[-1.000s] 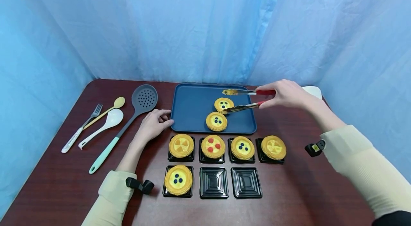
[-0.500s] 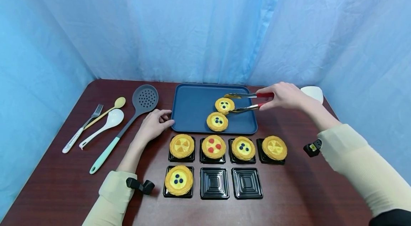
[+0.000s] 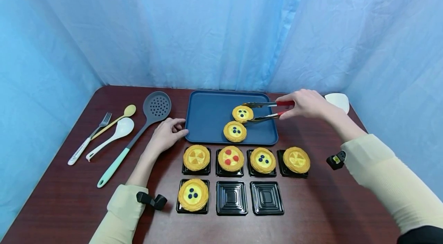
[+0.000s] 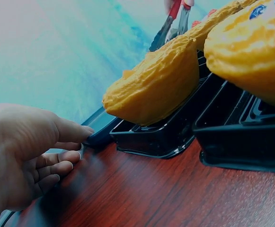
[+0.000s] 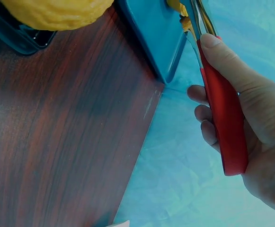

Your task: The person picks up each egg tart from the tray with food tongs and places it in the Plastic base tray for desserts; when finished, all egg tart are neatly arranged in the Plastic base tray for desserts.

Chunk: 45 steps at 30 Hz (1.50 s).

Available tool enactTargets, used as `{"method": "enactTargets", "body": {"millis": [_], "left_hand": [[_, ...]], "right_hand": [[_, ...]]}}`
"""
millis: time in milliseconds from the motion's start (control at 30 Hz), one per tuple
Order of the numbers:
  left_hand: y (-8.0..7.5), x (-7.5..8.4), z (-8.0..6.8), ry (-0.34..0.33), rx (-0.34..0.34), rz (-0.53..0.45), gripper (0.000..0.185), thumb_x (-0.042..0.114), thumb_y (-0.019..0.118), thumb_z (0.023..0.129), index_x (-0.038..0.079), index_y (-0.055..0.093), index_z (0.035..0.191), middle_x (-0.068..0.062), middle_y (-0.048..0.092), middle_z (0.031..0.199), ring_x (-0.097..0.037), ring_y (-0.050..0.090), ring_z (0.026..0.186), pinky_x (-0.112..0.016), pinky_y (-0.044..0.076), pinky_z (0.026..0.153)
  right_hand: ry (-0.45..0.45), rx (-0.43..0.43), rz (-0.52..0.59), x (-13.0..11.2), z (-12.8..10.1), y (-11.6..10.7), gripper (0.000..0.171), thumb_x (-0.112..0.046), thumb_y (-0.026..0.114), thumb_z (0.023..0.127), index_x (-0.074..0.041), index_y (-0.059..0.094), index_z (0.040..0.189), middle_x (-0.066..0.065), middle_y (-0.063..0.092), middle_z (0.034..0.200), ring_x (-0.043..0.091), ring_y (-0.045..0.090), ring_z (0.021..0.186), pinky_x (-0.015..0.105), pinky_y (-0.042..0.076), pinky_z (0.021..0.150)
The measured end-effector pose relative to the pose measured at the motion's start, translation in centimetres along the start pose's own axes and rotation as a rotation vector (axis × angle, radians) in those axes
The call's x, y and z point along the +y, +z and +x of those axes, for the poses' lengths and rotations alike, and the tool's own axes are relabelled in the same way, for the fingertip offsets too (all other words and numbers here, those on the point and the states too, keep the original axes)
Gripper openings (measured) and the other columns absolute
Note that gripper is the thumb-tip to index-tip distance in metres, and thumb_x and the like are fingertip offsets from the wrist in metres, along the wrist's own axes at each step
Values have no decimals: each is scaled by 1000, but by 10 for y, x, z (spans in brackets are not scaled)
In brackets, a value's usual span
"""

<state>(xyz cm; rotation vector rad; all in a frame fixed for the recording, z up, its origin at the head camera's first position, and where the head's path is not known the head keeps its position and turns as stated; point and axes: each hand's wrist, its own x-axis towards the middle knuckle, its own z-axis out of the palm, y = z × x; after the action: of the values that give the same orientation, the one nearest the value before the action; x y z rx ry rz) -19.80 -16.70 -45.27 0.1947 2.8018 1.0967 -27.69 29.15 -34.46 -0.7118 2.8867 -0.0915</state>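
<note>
My right hand (image 3: 302, 103) grips the red handles (image 5: 222, 109) of metal tongs (image 3: 259, 119). In the head view, the arms of the tongs stand on either side of a tart with blueberry-like dots (image 3: 242, 113), tips right at its rim. A second tart with blue dots (image 3: 235, 131) lies just in front of it. Both are on a dark blue tray (image 3: 204, 117). At the tray's left edge rests my left hand (image 3: 167, 134), thumb (image 4: 75, 130) touching the rim and the other fingers loosely bent.
In front of the tray, several black square boxes hold tarts, among them a strawberry-topped one (image 3: 230, 158). Two bare boxes, one left (image 3: 231, 198) and one right (image 3: 267, 198), sit nearest. To the left lie a slotted skimmer (image 3: 157, 106), a white ladle (image 3: 122, 127), a yellow spoon (image 3: 129, 110) and a fork (image 3: 104, 121).
The tongs have come down and narrowed around the rear blue-dotted tart, their upper arm dropping to its rim. My left hand stays at the tray edge.
</note>
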Motion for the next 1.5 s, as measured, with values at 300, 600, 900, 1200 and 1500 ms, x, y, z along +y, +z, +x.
{"method": "enactTargets", "body": {"millis": [300,600,900,1200,1500], "left_hand": [[0,0,0,-2,-1,-4,48,28,67,100,7,60,143,-13,63,116,-26,57,98,-44,43,89],[0,-1,1,0,0,4,48,28,67,100,7,60,142,-13,63,114,-25,56,95,-43,42,88],[-1,0,-1,3,1,6,48,28,67,100,7,61,142,-13,63,114,-25,56,95,-43,42,88],[-1,0,1,3,-1,10,48,29,67,100,7,60,143,-13,63,114,-25,56,95,-42,41,86],[0,-2,2,2,-1,13,48,29,66,101,7,60,143,-13,63,114,-25,56,95,-44,42,88]], "right_hand": [[9,-1,-6,-1,0,2,67,-61,80,81,-24,70,135,-5,73,87,13,55,69,32,38,57],[2,5,-13,-2,0,1,66,-62,80,81,-23,71,134,-6,73,85,12,55,68,32,39,57],[3,9,-19,-2,0,1,67,-63,79,81,-24,71,135,-7,70,80,14,53,66,32,37,56],[4,9,-17,-3,0,0,65,-61,80,81,-23,71,134,-6,70,80,14,54,67,32,38,56],[3,11,-23,-3,1,-1,65,-61,80,81,-24,71,133,-6,70,79,14,54,67,32,38,56]]}}
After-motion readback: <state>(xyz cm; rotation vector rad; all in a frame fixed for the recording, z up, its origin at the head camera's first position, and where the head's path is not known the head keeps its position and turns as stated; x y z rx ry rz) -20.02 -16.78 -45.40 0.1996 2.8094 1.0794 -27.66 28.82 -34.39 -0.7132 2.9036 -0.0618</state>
